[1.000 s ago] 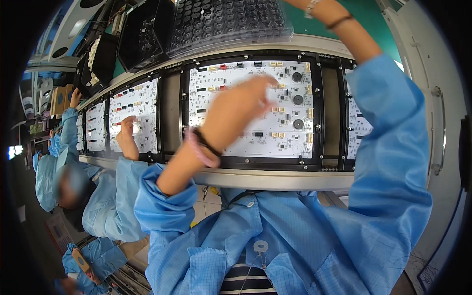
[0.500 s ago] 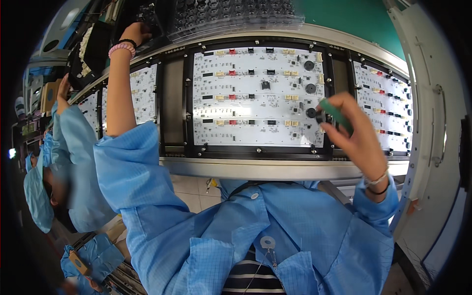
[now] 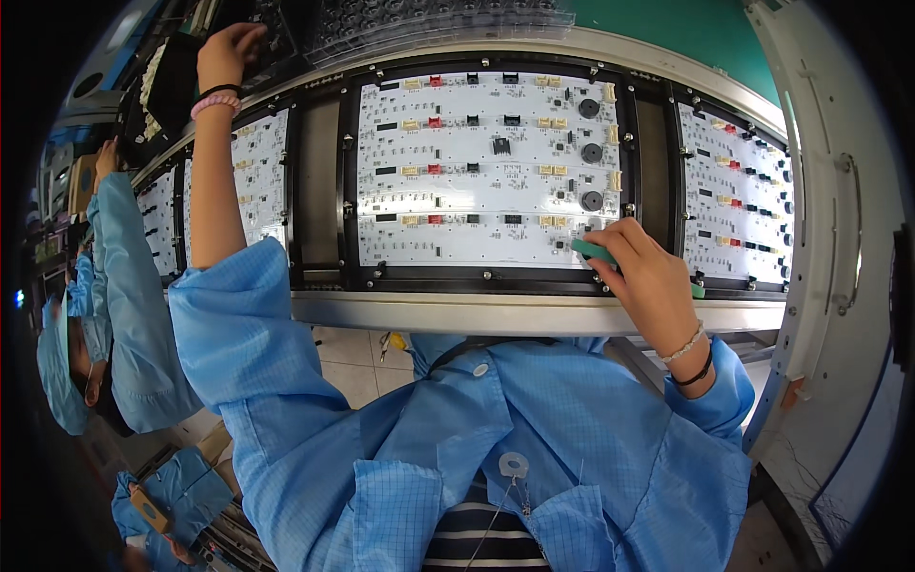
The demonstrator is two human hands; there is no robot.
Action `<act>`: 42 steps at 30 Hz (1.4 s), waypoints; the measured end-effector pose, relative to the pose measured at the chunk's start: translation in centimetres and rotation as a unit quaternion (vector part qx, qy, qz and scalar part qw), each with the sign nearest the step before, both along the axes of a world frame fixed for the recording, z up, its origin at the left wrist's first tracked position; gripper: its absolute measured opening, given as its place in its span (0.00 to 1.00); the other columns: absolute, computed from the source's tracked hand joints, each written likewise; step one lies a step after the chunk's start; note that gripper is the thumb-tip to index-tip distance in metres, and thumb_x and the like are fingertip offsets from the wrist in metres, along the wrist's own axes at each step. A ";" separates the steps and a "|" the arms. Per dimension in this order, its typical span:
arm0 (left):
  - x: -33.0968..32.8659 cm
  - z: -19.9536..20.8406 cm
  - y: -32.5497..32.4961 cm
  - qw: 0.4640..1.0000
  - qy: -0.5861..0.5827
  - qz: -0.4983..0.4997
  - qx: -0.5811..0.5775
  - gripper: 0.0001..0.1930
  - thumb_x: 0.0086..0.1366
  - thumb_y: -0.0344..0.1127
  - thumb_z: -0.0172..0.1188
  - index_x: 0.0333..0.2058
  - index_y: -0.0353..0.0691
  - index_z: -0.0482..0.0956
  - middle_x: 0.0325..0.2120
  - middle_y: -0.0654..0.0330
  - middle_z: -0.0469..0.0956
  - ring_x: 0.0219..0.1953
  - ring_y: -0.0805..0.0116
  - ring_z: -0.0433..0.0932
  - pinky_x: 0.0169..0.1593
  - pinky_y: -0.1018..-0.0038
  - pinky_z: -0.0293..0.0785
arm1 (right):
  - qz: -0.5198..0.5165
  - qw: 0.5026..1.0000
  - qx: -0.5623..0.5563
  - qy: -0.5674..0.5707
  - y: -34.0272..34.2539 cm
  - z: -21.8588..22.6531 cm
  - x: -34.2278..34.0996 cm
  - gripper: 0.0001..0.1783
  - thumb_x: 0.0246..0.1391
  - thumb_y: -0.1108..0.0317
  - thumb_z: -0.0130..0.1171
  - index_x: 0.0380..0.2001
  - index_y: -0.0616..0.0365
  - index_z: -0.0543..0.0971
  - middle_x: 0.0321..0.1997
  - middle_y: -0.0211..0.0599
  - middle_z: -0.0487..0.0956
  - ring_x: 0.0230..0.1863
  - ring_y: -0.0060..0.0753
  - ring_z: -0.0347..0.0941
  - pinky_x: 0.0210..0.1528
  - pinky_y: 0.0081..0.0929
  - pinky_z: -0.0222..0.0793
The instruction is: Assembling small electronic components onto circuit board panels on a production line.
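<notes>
My right hand [image 3: 653, 281] is closed around a green strip-like tool [image 3: 593, 251], held over the lower right corner of the middle white circuit board panel [image 3: 457, 195]. The tool's front end is at my fingertips, and a green end also shows below my palm. Under the fingertips, the board's corner is hidden. Three round black buzzers [image 3: 592, 153] sit in a column along the panel's right side. My left hand [image 3: 227, 59] is stretched to the far left beside a dark bin [image 3: 272, 43]. Its fingers are curled together, and whatever they hold is too small to tell.
Clear plastic trays of black round parts [image 3: 419, 21] stand behind the panels. More framed panels lie to the right [image 3: 734, 195] and left [image 3: 257, 181] along the metal rail [image 3: 457, 311]. A white cabinet wall [image 3: 829, 229] borders the right. A co-worker's blue sleeve [image 3: 143, 296] is at left.
My right hand has moved down and left from beside the third buzzer to the panel's lower right corner, green tool in it. My left hand has shifted left and up slightly.
</notes>
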State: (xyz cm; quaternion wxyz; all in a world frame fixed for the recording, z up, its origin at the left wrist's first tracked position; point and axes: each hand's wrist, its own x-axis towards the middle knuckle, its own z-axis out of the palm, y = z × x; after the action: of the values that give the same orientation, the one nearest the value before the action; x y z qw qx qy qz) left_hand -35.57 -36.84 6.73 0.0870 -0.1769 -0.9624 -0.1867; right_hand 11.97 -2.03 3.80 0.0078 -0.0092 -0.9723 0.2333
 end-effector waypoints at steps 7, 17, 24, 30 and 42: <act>15.5 7.1 6.6 0.937 0.009 -0.048 0.347 0.07 0.71 0.31 0.56 0.39 0.33 0.79 0.34 0.59 0.82 0.34 0.78 0.79 0.33 0.83 0.75 | 0.010 0.999 0.031 0.030 -0.5 0.5 -0.3 0.16 0.52 0.72 0.64 0.45 0.49 0.78 0.43 0.27 0.78 0.40 0.37 0.79 0.36 0.30 0.76; 28.3 0.2 10.1 0.822 -0.300 -0.304 0.378 0.07 0.66 0.26 0.61 0.42 0.34 0.80 0.35 0.59 0.81 0.35 0.74 0.82 0.36 0.80 0.81 | 0.093 0.995 -0.019 0.040 1.4 -0.2 -0.8 0.20 0.47 0.77 0.65 0.45 0.48 0.78 0.46 0.26 0.78 0.42 0.39 0.79 0.38 0.33 0.77; 34.1 -2.5 13.6 0.831 -0.346 -0.321 0.295 0.07 0.63 0.22 0.61 0.40 0.35 0.78 0.35 0.58 0.79 0.37 0.70 0.82 0.39 0.76 0.81 | 0.101 0.995 -0.017 0.006 1.8 0.3 -1.0 0.19 0.48 0.75 0.65 0.45 0.48 0.79 0.42 0.27 0.76 0.41 0.37 0.78 0.37 0.32 0.76; 35.4 -3.8 14.4 0.837 -0.321 -0.341 0.283 0.09 0.62 0.22 0.61 0.41 0.36 0.78 0.36 0.57 0.77 0.38 0.67 0.82 0.42 0.74 0.80 | 0.099 0.994 0.027 0.021 1.6 0.5 -0.9 0.17 0.49 0.72 0.65 0.44 0.48 0.80 0.40 0.27 0.74 0.41 0.34 0.78 0.36 0.32 0.76; 36.8 -5.1 16.6 0.920 -0.058 -0.369 0.116 0.10 0.60 0.32 0.62 0.39 0.40 0.74 0.32 0.59 0.71 0.38 0.62 0.76 0.34 0.71 0.77 | 0.019 0.992 -0.101 0.068 2.7 2.2 -1.2 0.18 0.53 0.77 0.62 0.48 0.53 0.80 0.40 0.34 0.77 0.37 0.35 0.76 0.37 0.27 0.72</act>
State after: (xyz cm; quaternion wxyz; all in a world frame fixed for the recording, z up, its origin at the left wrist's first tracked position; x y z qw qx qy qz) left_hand 1.25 -20.20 1.67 -0.0238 -0.4973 -0.8038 -0.3255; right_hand 10.77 0.71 6.00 0.0684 0.0244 -0.9412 0.3301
